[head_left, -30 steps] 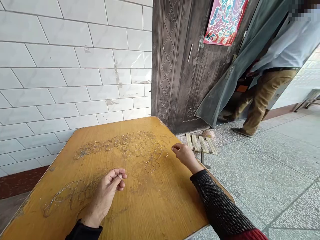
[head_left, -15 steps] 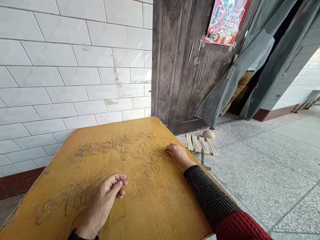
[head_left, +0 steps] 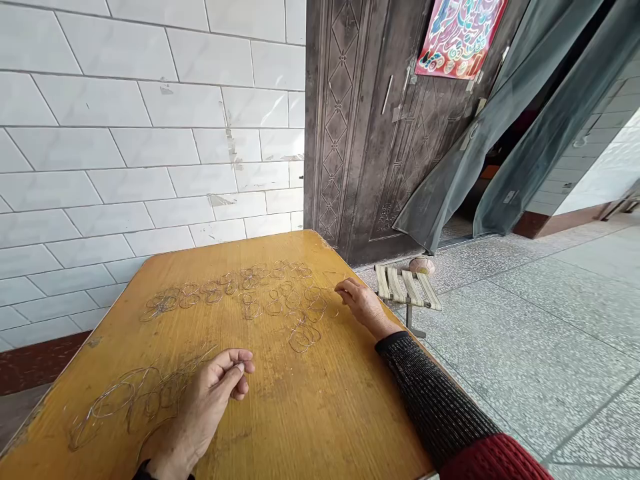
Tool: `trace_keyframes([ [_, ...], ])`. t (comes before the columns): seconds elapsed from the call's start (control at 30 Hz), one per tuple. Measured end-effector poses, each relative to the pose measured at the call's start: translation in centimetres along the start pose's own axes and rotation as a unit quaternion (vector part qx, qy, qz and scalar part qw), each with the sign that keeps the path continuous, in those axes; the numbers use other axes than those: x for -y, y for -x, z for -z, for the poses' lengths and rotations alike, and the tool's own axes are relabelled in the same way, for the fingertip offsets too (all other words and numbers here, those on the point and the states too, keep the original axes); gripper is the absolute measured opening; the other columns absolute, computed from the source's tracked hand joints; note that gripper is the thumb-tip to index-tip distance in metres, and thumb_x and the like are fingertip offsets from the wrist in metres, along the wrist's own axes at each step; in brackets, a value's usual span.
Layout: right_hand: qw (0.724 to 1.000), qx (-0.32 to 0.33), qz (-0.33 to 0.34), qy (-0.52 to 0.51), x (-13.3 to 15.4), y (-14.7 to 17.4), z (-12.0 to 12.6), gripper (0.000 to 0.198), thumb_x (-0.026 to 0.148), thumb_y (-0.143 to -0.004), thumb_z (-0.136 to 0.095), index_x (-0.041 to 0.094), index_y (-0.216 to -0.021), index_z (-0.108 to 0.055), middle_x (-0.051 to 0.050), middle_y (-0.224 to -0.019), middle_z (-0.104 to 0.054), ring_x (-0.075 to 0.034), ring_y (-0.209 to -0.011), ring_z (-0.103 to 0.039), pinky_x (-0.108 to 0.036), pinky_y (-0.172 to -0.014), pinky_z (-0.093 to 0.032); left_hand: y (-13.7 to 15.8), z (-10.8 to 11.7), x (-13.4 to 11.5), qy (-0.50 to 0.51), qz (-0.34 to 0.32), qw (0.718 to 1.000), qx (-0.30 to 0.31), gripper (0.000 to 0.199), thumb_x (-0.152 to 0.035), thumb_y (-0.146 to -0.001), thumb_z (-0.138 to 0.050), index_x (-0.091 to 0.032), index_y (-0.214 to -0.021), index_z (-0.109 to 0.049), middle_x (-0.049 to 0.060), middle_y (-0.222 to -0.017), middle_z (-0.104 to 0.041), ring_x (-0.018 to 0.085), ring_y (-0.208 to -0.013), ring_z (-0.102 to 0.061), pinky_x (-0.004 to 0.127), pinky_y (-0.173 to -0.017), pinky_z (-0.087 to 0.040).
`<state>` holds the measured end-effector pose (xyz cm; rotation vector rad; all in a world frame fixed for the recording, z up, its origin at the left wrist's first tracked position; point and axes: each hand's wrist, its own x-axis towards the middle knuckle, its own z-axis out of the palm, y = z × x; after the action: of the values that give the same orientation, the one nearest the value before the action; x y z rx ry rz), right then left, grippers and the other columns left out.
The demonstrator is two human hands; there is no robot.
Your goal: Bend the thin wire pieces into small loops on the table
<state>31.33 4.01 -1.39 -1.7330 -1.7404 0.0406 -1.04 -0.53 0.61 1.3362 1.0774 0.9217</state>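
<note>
1. Across the left background: white tiled wall [head_left: 130, 147].
2. On near-left part of yellow-brown worktop [head_left: 320, 413]: loose wire tangle [head_left: 113, 399], partly hidden by left hand [head_left: 205, 407].
3. Left hand: above worktop, fingers curled, thumb close to forefinger. Cannot tell if clamped on fine wire.
4. Beyond left hand, across middle and far worktop: wire loops [head_left: 230, 285], in rough rows, bunched at left end.
5. Nearer, right of centre: small loop cluster [head_left: 304, 333], flat on worktop.
6. Behind worktop: dark patterned door [head_left: 367, 153].
7. At worktop's right edge: right hand [head_left: 366, 307], well apart from left, fingers bent down just beside rightmost loops. Cannot tell if gripping any.
8. Right of worktop, on floor: strap-topped stool [head_left: 407, 287].
9. Upper right: red poster [head_left: 460, 40] on door, then grey curtain [head_left: 453, 180].
</note>
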Motion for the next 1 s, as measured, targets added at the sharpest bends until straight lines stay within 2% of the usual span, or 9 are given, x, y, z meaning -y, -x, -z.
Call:
trace_keyframes([
  [0.2,0.993,-0.047,-0.029,-0.103,-0.5,0.6,0.9,0.017,0.019,-0.08,-0.041,0.015,-0.082,-0.057,-0.005,-0.074,-0.064,-0.014,-0.066,-0.06,-0.025,-0.064,-0.044,0.0,-0.1,0.0,-0.005,0.0,1.0,0.009,0.022,-0.034,-0.071,-0.057,-0.017,-0.085,-0.06,0.002,-0.076,-0.059,0.011,-0.054,-0.049,0.024,-0.052,-0.039],
  [0.43,0.983,-0.028,-0.049,-0.176,-0.5,1.0,1.6,0.012,0.018,-0.074,-0.045,0.015,-0.08,-0.055,-0.005,-0.07,-0.067,-0.015,-0.065,-0.062,-0.025,-0.059,-0.046,0.2,-0.3,-0.3,-0.026,0.006,1.0,0.006,0.022,-0.035,-0.071,-0.056,-0.017,-0.082,-0.061,0.002,-0.075,-0.059,0.011,-0.054,-0.049,0.025,-0.052,-0.039],
  [0.67,0.988,-0.016,-0.014,-0.151,-1.0,1.4,2.2,0.008,0.016,-0.07,-0.047,0.017,-0.067,-0.055,-0.004,-0.076,-0.063,-0.013,-0.063,-0.056,-0.023,-0.057,-0.042,0.2,-0.3,-0.2,-0.038,0.005,0.999,0.01,0.019,-0.035,-0.071,-0.055,-0.019,-0.081,-0.061,0.002,-0.074,-0.06,0.011,-0.054,-0.049,0.024,-0.051,-0.04],
  [0.83,0.99,0.047,0.049,-0.121,-1.8,1.8,2.4,0.017,0.005,-0.064,-0.044,0.017,-0.063,-0.057,-0.004,-0.078,-0.061,-0.013,-0.072,-0.056,-0.023,-0.064,-0.042,0.4,-0.5,-0.3,-0.043,0.004,0.999,0.013,0.019,-0.035,-0.071,-0.055,-0.019,-0.08,-0.062,0.001,-0.073,-0.06,0.011,-0.054,-0.049,0.024,-0.052,-0.039],
  [0.93,0.991,0.071,0.07,-0.094,-1.6,2.1,2.4,0.025,0.001,-0.063,-0.042,0.018,-0.066,-0.06,-0.003,-0.082,-0.062,-0.014,-0.078,-0.057,-0.025,-0.072,-0.041,0.5,-0.6,-0.4,-0.041,0.009,0.999,0.02,0.02,-0.036,-0.072,-0.055,-0.02,-0.081,-0.061,0.001,-0.074,-0.06,0.011,-0.054,-0.049,0.024,-0.051,-0.039],
  [1.0,0.992,0.068,0.084,-0.057,-1.1,2.1,2.3,0.025,0.003,-0.068,-0.044,0.019,-0.075,-0.062,-0.004,-0.09,-0.061,-0.016,-0.084,-0.056,-0.027,-0.076,-0.04,0.5,-0.6,-0.4,-0.043,0.013,0.999,0.023,0.02,-0.037,-0.072,-0.055,-0.02,-0.081,-0.061,0.001,-0.074,-0.059,0.011,-0.054,-0.049,0.024,-0.051,-0.039],
])
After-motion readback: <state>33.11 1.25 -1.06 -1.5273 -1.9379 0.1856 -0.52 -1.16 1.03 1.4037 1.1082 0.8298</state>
